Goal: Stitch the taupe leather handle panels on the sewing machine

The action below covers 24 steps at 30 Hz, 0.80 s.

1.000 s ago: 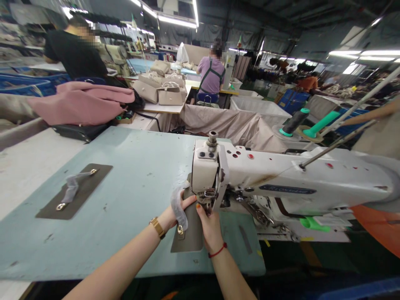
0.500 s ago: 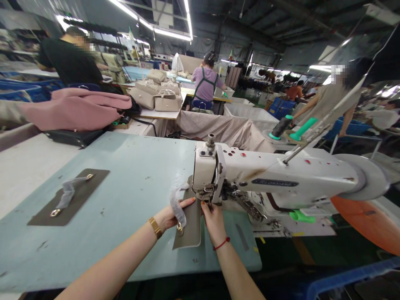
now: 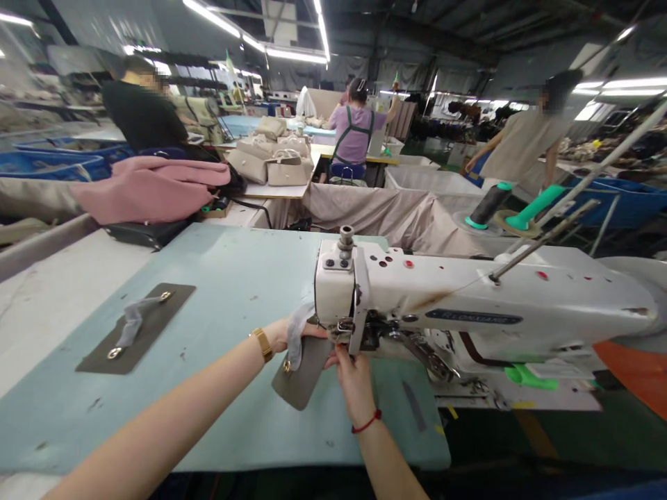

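A grey-brown bag panel [image 3: 299, 385] lies at a slant with its far end under the head of the white sewing machine [image 3: 333, 288]. Its handle, wrapped in whitish film [image 3: 296, 337], arches over my left hand [image 3: 281, 335], and a gold ring fitting [image 3: 287, 366] shows at the handle's near end. Stretched fingers of my left hand rest on the panel beside the presser foot, partly hidden by the film. My right hand [image 3: 354, 378] pinches the panel's right edge close to the needle area; its fingertips are partly covered by the machine.
A second panel [image 3: 138, 330] with a wrapped handle lies left on the light-blue tabletop [image 3: 224, 410]. Pink material [image 3: 151, 187] is heaped behind it. Thread cones [image 3: 488, 207] stand beyond the machine arm. Beige bags [image 3: 286, 167] and several co-workers are further back.
The panel has turned clockwise under the machine head, its near end swinging left. Both hands have shifted slightly with it. The view has swung a little to the left.
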Tool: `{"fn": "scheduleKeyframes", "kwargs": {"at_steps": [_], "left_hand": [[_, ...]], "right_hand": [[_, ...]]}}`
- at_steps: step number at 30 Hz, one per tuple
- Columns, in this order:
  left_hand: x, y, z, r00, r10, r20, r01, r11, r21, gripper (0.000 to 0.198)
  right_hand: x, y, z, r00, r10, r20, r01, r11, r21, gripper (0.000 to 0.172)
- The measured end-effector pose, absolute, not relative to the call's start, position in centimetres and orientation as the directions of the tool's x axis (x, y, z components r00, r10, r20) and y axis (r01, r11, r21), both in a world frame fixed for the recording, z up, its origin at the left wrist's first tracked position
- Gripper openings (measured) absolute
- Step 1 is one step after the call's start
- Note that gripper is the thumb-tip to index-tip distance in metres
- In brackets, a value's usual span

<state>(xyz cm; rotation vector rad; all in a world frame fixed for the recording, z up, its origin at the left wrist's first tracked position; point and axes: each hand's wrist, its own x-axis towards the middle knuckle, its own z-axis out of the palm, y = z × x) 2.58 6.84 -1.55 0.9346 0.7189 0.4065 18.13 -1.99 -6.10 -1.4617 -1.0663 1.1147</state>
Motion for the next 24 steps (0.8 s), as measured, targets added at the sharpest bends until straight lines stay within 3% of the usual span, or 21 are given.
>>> {"fn": "scheduleKeyframes", "kwargs": {"at_steps": [5,18,24], "left_hand": [[2.5,8.2,-1.4,0.726,0.569,-0.386,0.045,0.520,0.853,0.049],[2.6,7.6,-1.0,0.750,0.547,-0.372,0.065,0.498,0.865,0.036],[2.8,7.5,-0.5,0.735,0.576,-0.358,0.064,0.467,0.882,0.042]], "right_hand": [[17.8,-2.1,-5.8,0.204,0.967,-0.153,0.074,-0.171,-0.983,0.054],[17.4,-2.5,-5.2,0.249,0.960,-0.126,0.100,-0.155,-0.983,0.053],[17.1,-2.3,-5.8,0.256,0.959,-0.120,0.084,-0.145,-0.986,0.056]]}}
